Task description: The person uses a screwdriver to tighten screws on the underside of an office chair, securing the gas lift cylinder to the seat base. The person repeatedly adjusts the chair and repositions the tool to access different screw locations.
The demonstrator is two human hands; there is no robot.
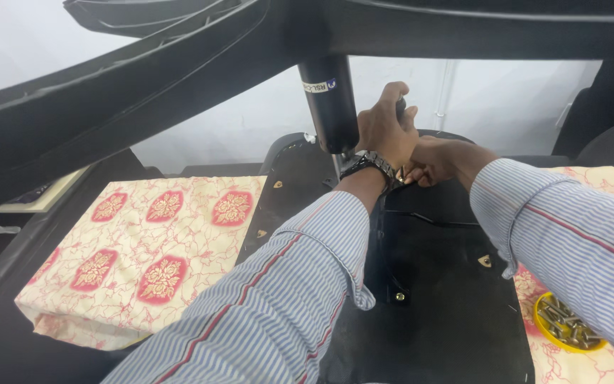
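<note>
Black plastic makes up the chair seat underside (428, 284), which lies face-down on the worktop in the centre of the view, between the two forearms. Its surface is matte, with a few small brass-coloured fittings and a bolt head near the middle edge. A black gas cylinder (330, 107) rises from the seat's far end, glossy, with a small label band near its top; black chair legs (143, 78) spread from it across the top of the view. Left hand (385, 128), with a metal wristwatch (374, 165) on the wrist, has its grip closed around a dark handle just right of the cylinder. Right hand (431, 162) sits low behind the left wrist, touching the seat mechanism; fingers are curled, but whether they pinch anything I cannot tell. Both sleeves are blue-and-white striped. Left of the seat lies a cream cushion (143, 256) with red floral medallions. At the lower right, on similar patterned fabric, is a yellow dish (543, 333) holding metal screws (566, 328).
</note>
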